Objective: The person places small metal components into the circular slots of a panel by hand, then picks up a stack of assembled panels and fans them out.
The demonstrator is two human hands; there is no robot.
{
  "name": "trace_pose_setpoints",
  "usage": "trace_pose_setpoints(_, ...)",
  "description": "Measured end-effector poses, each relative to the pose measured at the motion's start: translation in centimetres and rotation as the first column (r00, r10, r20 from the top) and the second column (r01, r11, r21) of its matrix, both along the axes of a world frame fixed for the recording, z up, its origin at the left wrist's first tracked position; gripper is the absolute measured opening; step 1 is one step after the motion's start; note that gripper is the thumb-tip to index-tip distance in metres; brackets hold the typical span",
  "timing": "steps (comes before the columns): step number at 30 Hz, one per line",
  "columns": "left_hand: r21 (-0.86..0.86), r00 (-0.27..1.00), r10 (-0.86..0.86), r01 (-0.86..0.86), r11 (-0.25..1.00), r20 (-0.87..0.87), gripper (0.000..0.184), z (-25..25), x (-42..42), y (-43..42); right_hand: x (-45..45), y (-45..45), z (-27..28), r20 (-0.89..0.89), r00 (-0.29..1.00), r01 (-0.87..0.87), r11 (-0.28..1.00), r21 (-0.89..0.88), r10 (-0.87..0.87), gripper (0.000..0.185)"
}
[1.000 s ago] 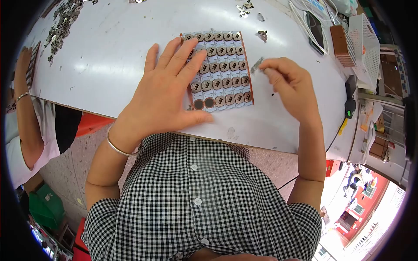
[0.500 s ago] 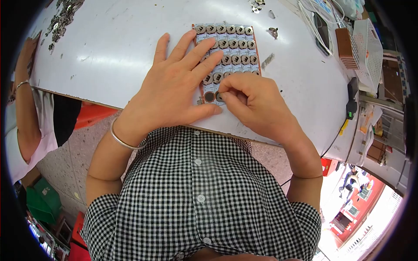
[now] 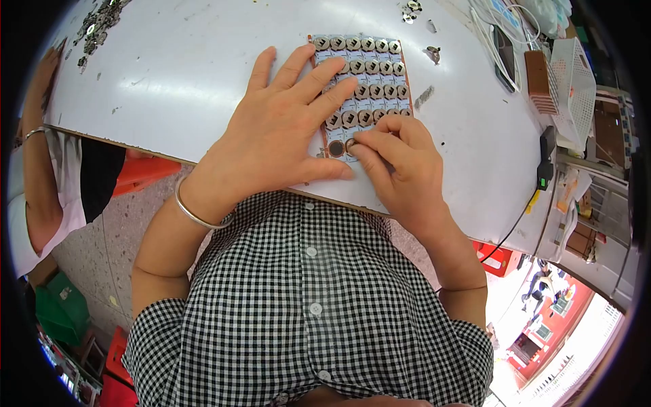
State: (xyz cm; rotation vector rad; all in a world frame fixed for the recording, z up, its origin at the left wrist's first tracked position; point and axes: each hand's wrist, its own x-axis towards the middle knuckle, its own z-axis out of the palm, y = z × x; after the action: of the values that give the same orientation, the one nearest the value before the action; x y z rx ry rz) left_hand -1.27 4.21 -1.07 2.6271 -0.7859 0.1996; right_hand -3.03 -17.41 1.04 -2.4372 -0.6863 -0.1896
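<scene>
A panel of small circuit boards (image 3: 363,78) lies on the table, with rows of round metal battery clips (image 3: 366,43) on it. My left hand (image 3: 281,129) is spread flat over the panel's left side, its fingertips on the left columns and its thumb along the near edge. With thumb and forefinger, my right hand (image 3: 400,152) pinches a small round metal piece (image 3: 350,146) at the near row. Just left of that piece is a dark round spot (image 3: 336,148) on the panel. My right hand hides the rest of the near row.
Loose metal clips (image 3: 411,9) lie beyond the panel, and a heap of metal parts (image 3: 95,30) is at the far left. Another person's arm (image 3: 42,102) rests at the table's left edge. A white basket (image 3: 573,88), a phone (image 3: 503,57) and cables stand to the right.
The panel and my left hand appear slightly further right in view. My right wrist has turned, and the fingertips have lifted a little, showing more of the round metal piece.
</scene>
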Motion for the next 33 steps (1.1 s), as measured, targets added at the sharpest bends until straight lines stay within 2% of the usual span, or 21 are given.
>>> trace_pose_setpoints(2, -0.001, 1.000, -0.001, 0.001, 1.000, 0.006, 0.095, 0.0, 0.0, -0.1, -0.4, 0.0, 0.0, 0.039, 0.999, -0.013, 1.000, 0.026, 0.012, 0.017)
trace_pose_setpoints(7, -0.013, 1.000, -0.013, 0.013, 1.000, 0.017, 0.095, 0.2, 0.1, -0.1, -0.2, -0.3, -0.3, 0.008, 0.998, -0.066, 0.996, 0.064, 0.066, 0.019)
trace_pose_setpoints(11, -0.009, 0.999, -0.029, 0.029, 1.000, 0.014, 0.097, 0.4, 0.3, -0.2, 1.7, -1.7, 1.3, -0.096, 0.989, -0.111, 0.993, 0.029, 0.113, 0.020)
trace_pose_setpoints(13, -0.007, 1.000, -0.026, 0.026, 1.000, 0.003, 0.098, 0.4, 0.2, -0.1, 5.6, -4.4, -0.1, 0.080, 0.997, 0.013, 0.999, 0.051, -0.017, 0.021)
trace_pose_setpoints(15, -0.015, 1.000, -0.024, 0.024, 1.000, 0.000, 0.099, 0.3, 0.0, 0.0, 9.4, -6.4, 0.2, -0.018, 0.952, 0.305, 0.951, 0.057, -0.304, 0.023)
trace_pose_setpoints(18, -0.011, 1.000, -0.026, 0.026, 1.000, -0.004, 0.099, 0.5, 0.1, 0.1, 12.8, -7.7, -0.2, -0.137, 0.886, 0.439, 0.897, -0.053, -0.442, 0.022)
trace_pose_setpoints(21, -0.047, 1.000, -0.029, 0.029, 0.998, 0.000, 0.095, 0.7, 0.1, 0.0, 13.6, -8.2, -0.8, -0.193, 0.926, 0.329, 0.944, -0.005, -0.324, 0.018)
trace_pose_setpoints(24, -0.026, 1.000, -0.021, 0.020, 0.999, -0.015, 0.096, 0.7, 0.0, 0.2, 13.4, -8.4, -0.4, -0.248, 0.910, 0.332, 0.942, -0.042, -0.332, 0.021)
trace_pose_setpoints(27, 0.004, 1.000, -0.019, 0.019, 1.000, -0.018, 0.098, 0.8, 0.1, 0.1, 12.9, -8.8, -0.6, -0.183, 0.929, 0.325, 0.946, -0.018, -0.322, 0.021)
trace_pose_setpoints(30, 0.002, 1.000, -0.021, 0.021, 1.000, -0.011, 0.098, 0.7, 0.0, 0.2, 12.9, -9.2, -1.4, 0.116, 0.968, 0.222, 0.975, 0.004, -0.221, 0.022)
trace_pose_setpoints(33, -0.003, 1.000, -0.020, 0.020, 1.000, -0.011, 0.099, 0.7, 0.0, 0.2, 12.1, -8.6, 0.3, -0.003, 0.975, 0.222, 0.974, -0.044, -0.223, 0.024)
